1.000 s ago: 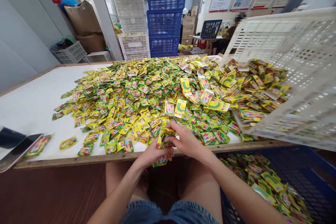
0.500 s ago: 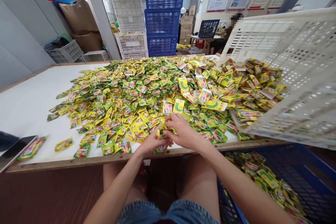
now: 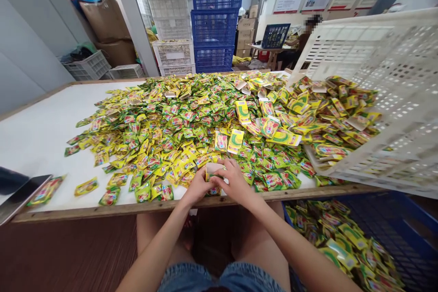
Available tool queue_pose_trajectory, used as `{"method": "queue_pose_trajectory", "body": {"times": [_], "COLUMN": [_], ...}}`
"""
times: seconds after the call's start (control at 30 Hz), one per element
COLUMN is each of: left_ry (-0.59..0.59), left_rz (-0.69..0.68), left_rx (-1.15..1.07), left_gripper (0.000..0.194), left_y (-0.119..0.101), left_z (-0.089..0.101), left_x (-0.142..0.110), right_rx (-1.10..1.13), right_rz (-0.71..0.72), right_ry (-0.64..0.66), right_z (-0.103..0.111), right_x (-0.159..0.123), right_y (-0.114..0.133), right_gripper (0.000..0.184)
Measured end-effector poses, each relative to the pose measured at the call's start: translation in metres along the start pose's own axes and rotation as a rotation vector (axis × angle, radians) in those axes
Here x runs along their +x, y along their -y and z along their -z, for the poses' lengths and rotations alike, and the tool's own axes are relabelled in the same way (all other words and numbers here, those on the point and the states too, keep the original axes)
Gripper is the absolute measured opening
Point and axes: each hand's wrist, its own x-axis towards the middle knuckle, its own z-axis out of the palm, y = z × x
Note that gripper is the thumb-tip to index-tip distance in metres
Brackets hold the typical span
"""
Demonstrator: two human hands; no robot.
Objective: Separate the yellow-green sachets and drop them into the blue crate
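Near the table's front edge, my left hand (image 3: 199,187) is closed around a small yellow carton (image 3: 212,168) with its white inner flap raised. My right hand (image 3: 236,181) curls in from the other side, its fingers and thumb at the carton's open end. Whether a sachet is also between those fingers is hidden. Just beyond the hands, two flat cartons (image 3: 236,141) lie on a wide heap of green and yellow sachets (image 3: 178,121). More flattened cartons (image 3: 282,136) are spread to the right of the heap.
A white perforated crate (image 3: 356,164) lies tipped at the right, cartons spilling from it. Below the table edge sits a blue crate (image 3: 410,237) holding filled packs. A phone (image 3: 25,196) rests at the left. Blue crates (image 3: 215,29) stand stacked behind; a person (image 3: 297,48) sits farther back.
The carton between my hands now shows its white flap standing open. My right hand has drawn slightly down and closer to it. The view has shifted a little.
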Motion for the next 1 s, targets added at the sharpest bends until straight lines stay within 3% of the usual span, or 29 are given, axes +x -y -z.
{"method": "queue_pose_trajectory", "body": {"times": [0.1,0.23,0.33,0.4,0.47,0.57,0.73,0.87,1.0], "left_ry": [0.010,-0.018,-0.144,-0.247,-0.268,-0.204,-0.243,-0.315,-0.256], "left_rz": [-0.017,0.002,-0.044,-0.097,-0.121,-0.107,-0.162,-0.211,-0.210], "left_rx": [-0.014,-0.043,-0.052,0.033,0.148,0.224,0.166,0.052,0.151], "left_gripper": [0.042,0.054,0.060,0.048,0.031,0.020,0.016,0.031,0.017], "left_y": [-0.003,-0.012,-0.015,-0.015,-0.014,-0.013,-0.012,-0.012,-0.017], "left_z": [0.001,-0.003,-0.006,-0.005,-0.002,0.005,0.005,-0.001,0.000], "left_x": [-0.004,-0.012,-0.020,-0.026,-0.030,-0.031,-0.030,-0.031,-0.034], "right_rx": [0.125,0.404,0.552,0.602,0.580,0.487,0.480,0.517,0.463], "right_rz": [-0.053,-0.192,-0.261,-0.268,-0.238,-0.180,-0.164,-0.141,-0.046], "right_ry": [-0.023,-0.156,-0.195,-0.216,-0.202,-0.156,-0.240,-0.242,-0.188], "right_z": [-0.006,-0.014,-0.023,-0.027,-0.028,-0.026,-0.022,-0.021,-0.017], "right_x": [-0.005,-0.017,-0.023,-0.024,-0.023,-0.018,-0.007,-0.004,-0.005], "right_y": [-0.002,-0.005,-0.005,-0.005,-0.005,-0.004,-0.002,0.001,0.004], "right_gripper": [0.014,0.023,0.026,0.028,0.023,0.016,0.015,0.020,0.015]}}
